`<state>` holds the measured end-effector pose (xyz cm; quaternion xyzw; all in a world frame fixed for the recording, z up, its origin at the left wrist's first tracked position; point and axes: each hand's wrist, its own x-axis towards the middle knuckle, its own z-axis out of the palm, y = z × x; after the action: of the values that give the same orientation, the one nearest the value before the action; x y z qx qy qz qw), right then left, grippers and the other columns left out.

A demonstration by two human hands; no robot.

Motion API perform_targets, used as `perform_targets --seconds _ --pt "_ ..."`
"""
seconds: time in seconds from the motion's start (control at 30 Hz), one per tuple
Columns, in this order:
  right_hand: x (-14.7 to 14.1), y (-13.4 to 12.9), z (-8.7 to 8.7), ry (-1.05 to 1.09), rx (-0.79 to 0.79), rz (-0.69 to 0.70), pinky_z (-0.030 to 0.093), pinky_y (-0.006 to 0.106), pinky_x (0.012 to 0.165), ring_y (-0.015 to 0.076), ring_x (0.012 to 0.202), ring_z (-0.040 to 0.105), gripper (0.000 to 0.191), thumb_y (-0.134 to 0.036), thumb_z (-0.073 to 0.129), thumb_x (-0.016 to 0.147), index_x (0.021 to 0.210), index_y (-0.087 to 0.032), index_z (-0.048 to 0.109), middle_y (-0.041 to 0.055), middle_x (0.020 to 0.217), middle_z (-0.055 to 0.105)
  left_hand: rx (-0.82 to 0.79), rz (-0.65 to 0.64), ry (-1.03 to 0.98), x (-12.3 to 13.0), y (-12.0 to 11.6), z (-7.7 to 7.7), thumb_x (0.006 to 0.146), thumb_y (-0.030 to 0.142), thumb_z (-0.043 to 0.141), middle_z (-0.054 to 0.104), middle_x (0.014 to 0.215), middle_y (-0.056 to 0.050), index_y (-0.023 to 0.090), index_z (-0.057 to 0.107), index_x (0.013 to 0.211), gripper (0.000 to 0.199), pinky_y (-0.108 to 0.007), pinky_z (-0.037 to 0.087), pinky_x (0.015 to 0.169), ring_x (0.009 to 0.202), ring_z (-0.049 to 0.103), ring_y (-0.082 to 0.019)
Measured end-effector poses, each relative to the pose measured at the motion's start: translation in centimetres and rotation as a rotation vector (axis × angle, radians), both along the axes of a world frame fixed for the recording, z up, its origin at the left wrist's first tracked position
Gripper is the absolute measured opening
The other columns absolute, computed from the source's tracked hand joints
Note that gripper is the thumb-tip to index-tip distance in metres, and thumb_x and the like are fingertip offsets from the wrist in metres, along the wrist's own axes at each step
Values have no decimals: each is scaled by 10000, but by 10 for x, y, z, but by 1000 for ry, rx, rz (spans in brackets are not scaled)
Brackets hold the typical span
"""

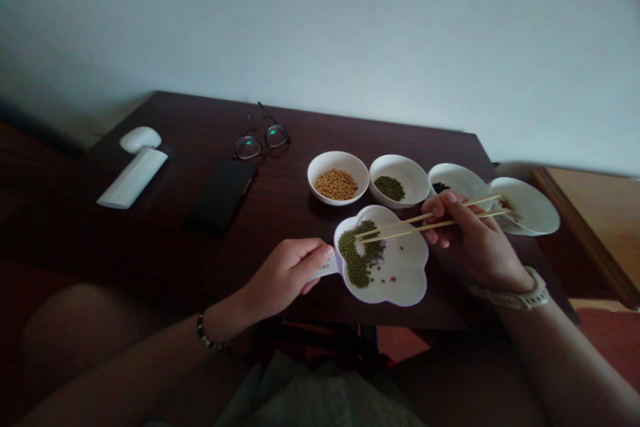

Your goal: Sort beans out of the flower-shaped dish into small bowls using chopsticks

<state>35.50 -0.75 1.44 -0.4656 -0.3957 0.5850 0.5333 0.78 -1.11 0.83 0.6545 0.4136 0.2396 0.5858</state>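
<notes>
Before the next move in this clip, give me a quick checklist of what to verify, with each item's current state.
1. Left hand grip on the white handle of the flower-shaped white dish: ok, closed around it.
2. Right hand on the wooden chopsticks: ok, held together, tips over the dish.
3. Bean gripped between the chopstick tips: cannot tell, they blend into the green mung beans.
4. Beans kept within the dish: ok, heaped on its left side, a few stray bits on the white.
5. Spills on the dark tabletop: cannot tell, too dim.
6. Contents of the far-right white bowl: cannot tell, mostly hidden.
</notes>
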Motion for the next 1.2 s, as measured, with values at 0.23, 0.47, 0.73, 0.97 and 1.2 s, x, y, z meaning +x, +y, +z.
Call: perform_targets --seconds 0.23,0.47,0.73,0.97,1.2 --pt "-2 0 2 -15 8 3 455 272 551 148 623 520 363 -502 748 1145 895 -241 725 30 790 648 8 -5 -8 0 -1 0 1199 421 519 535 584 58 232 529 717 517 -274 369 596 560 486 -120" --pt "-2 -1 2 -40 13 10 461 265 546 154 645 550 374 -526 745 1146 904 -242 717 37 811 657 5 -2 -4 0 0 1 1198 416 520 532 587 60 233 531 723 510 -277 373 604 565 491 -123" --pt "-3 0 6 -27 33 -29 444 261 518 140 605 501 381 -512 780 1120 867 -239 698 16 760 592 7 1 -12 -1 0 -1 1198 417 517 533 585 59 236 533 729 503 -278 371 595 557 486 -123" --pt "19 7 12 18 113 -260 360 293 414 146 619 504 368 -480 948 973 822 -257 698 37 852 607 8 3 -5 -6 -2 -4 1192 411 521 536 581 53 236 528 714 509 -278 371 594 559 490 -124" --pt "51 17 7 16 242 -416 320 317 393 177 651 548 296 -422 918 984 833 -281 706 55 866 652 0 6 4 -10 -2 -9 1194 415 526 539 587 50 234 532 722 506 -273 373 588 563 493 -127"
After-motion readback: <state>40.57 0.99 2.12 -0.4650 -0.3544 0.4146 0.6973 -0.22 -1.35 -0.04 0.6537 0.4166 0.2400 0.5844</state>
